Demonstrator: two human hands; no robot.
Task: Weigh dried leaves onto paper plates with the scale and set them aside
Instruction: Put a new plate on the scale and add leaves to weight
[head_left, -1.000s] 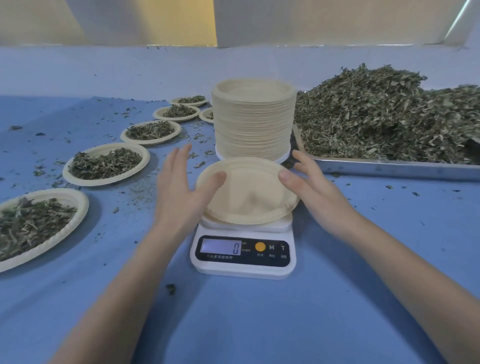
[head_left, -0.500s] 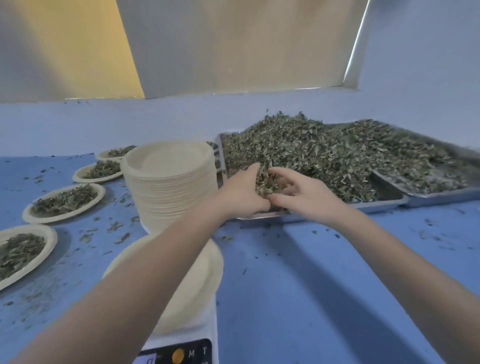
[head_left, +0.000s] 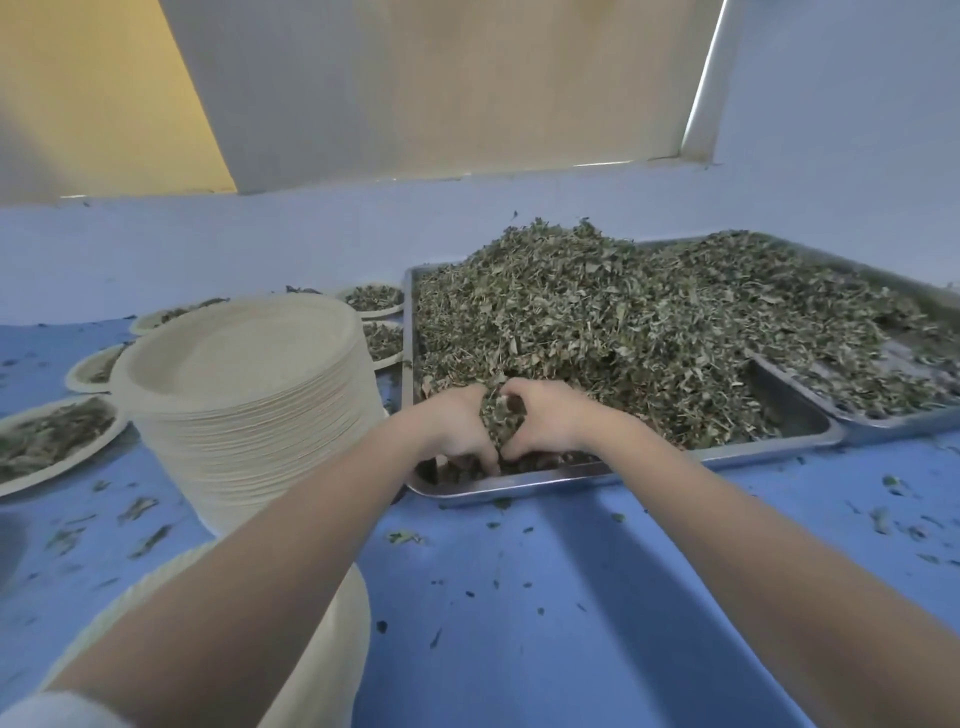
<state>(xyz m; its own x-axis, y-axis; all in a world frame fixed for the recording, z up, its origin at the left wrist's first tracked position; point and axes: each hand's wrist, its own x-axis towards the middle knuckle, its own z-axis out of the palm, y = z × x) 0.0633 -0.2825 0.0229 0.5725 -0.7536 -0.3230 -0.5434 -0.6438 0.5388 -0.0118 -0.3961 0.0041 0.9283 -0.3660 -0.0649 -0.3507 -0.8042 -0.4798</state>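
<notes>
Crumbly dried leaves (head_left: 597, 322) heap in a shiny metal tray (head_left: 519, 486). Left hand (head_left: 457, 428) and right hand (head_left: 545, 421), lower than half a second ago, cup a clump together beside stacked ridged paper plates (head_left: 244, 395).

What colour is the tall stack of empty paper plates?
Pale cream, off-white. The stack of paper plates shows only in the head view.

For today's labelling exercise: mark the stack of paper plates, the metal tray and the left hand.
stack of paper plates (head_left: 249, 415), head view, side wall.
metal tray (head_left: 519, 483), head view, near rim.
left hand (head_left: 457, 431), head view, back.
</notes>
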